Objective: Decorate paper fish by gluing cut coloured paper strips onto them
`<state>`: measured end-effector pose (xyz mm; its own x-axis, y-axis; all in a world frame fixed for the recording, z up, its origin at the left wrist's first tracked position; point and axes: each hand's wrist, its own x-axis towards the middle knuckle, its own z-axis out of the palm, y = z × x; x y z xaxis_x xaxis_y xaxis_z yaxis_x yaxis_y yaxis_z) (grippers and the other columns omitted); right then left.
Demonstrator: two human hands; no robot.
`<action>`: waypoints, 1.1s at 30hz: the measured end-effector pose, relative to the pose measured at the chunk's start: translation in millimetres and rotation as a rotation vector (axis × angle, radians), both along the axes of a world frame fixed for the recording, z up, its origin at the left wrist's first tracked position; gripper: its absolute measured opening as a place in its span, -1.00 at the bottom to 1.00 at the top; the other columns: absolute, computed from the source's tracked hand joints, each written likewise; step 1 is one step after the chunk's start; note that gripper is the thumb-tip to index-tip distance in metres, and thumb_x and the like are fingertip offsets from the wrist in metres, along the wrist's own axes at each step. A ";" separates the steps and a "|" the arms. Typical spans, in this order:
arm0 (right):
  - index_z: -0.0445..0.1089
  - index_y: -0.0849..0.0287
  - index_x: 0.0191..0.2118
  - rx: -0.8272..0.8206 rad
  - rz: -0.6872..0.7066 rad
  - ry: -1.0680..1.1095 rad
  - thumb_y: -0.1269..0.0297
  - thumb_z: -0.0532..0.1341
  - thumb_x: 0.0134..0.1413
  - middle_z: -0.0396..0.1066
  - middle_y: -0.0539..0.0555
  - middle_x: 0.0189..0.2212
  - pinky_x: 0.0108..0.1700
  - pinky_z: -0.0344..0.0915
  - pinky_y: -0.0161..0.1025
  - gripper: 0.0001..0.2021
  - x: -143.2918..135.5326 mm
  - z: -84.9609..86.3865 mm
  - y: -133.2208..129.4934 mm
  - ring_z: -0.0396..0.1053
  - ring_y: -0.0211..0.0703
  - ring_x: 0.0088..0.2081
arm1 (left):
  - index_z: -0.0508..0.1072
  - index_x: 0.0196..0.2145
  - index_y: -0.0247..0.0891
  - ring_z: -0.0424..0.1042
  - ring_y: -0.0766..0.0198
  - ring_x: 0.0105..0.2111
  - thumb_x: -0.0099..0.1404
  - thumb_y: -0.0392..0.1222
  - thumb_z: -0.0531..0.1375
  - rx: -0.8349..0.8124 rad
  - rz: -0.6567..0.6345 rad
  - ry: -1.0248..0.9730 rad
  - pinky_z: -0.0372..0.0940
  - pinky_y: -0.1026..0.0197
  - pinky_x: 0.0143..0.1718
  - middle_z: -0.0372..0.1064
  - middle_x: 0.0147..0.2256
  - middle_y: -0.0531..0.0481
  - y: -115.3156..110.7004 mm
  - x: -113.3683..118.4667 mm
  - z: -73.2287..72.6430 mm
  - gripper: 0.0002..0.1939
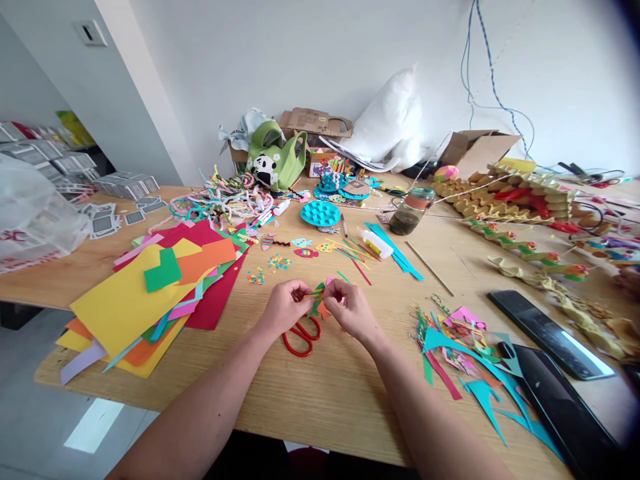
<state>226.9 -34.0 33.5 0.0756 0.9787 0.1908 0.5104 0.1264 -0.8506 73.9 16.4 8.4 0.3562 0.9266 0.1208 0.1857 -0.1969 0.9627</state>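
Note:
My left hand (287,305) is closed in a pinch at the left side of a small green paper cutout (317,300), where a thin yellow strip crosses it. On its other side my right hand (350,308) pinches too, with the fingertips meeting at the cutout's edge. Its exact shape is partly hidden by the fingers. An orange paper piece (324,311) and a bit of pink show beside the right fingertips. Just below the hands lie scissors with red handles (303,339), their blades covered from view. Fish-shaped paper cutouts (306,253) rest beyond the hands, near thin paper strips (357,263).
Coloured sheets (120,293) are piled at left. A glue bottle (376,243), a jar (411,212) and a wooden stick (430,268) lie ahead to the right. Paper scraps (465,347) and two phones (550,333) are at right. Confetti dots (279,263) lie near the left hand.

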 end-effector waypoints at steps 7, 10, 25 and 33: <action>0.18 0.13 -0.59 -0.006 0.016 0.020 0.32 0.04 -0.20 0.18 -0.08 -0.64 -0.49 0.07 -0.31 -0.93 -1.2 -0.1 -0.5 0.14 -0.28 -0.54 | 0.45 -0.52 -0.27 0.30 0.36 -0.57 0.01 -0.23 0.24 0.000 -0.032 -0.006 0.20 0.33 -0.52 0.37 -0.58 0.09 -1.2 1.0 -2.5 -0.93; 0.19 0.14 -0.58 -0.016 0.019 0.029 0.32 0.04 -0.20 0.20 -0.08 -0.63 -0.48 0.07 -0.31 -0.94 -1.4 -1.0 -0.2 0.15 -0.28 -0.54 | 0.45 -0.52 -0.28 0.29 0.37 -0.57 0.03 -0.17 0.25 0.001 -0.047 -0.005 0.19 0.33 -0.52 0.36 -0.58 0.09 -2.0 1.1 -2.0 -0.88; 0.19 0.15 -0.58 -0.067 0.086 0.022 0.32 0.03 -0.24 0.18 -0.08 -0.63 -0.47 0.05 -0.31 -0.95 1.7 1.3 -1.0 0.12 -0.30 -0.53 | 0.35 -0.58 -0.25 0.21 0.38 -0.57 -0.01 -0.25 0.19 0.089 0.036 0.081 0.10 0.33 -0.51 0.25 -0.61 0.15 0.6 -0.7 -0.7 -0.93; 0.21 0.16 -0.56 -0.053 0.101 0.107 0.31 0.06 -0.21 0.21 -0.05 -0.61 -0.45 0.09 -0.31 -0.94 13.0 10.9 -1.2 0.15 -0.28 -0.51 | 0.36 -0.59 -0.24 0.18 0.39 -0.60 -0.05 -0.21 0.22 -0.048 0.088 -0.066 0.09 0.32 -0.54 0.22 -0.63 0.16 5.4 -2.2 -2.7 -0.91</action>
